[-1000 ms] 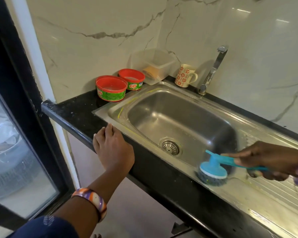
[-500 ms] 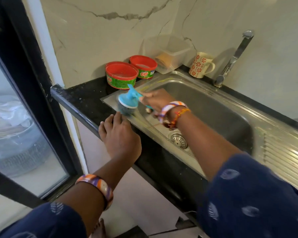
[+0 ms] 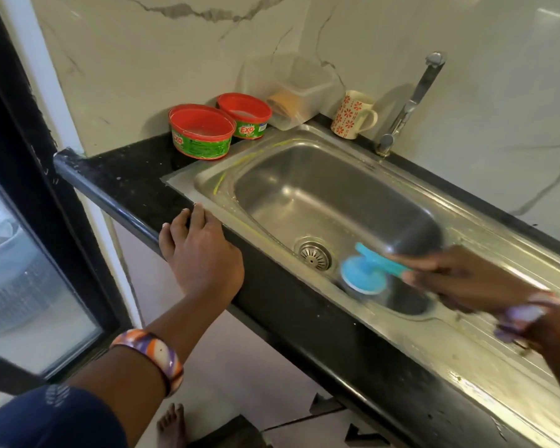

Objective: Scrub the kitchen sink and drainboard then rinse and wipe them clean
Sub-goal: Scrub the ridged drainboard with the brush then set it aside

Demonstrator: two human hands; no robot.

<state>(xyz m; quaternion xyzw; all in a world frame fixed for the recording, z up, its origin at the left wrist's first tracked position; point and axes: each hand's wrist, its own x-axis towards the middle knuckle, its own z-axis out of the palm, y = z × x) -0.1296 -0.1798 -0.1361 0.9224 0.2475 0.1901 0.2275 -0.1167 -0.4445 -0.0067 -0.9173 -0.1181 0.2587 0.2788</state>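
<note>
Counter: black counter (image 3: 136,185) is holding the steel sink (image 3: 337,195).
Right hand (image 3: 459,279): gripping the blue brush (image 3: 362,276), pressing the sink's near rim.
Left hand (image 3: 204,253): lying flat and open on the counter edge.

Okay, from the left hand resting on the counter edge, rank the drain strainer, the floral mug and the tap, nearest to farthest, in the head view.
Measured from the left hand:
1. Drain strainer: in the basin floor, just to its right.
2. Floral mug: behind the sink, by the wall.
3. Tap: behind the sink's back rim, right of the mug.
</note>
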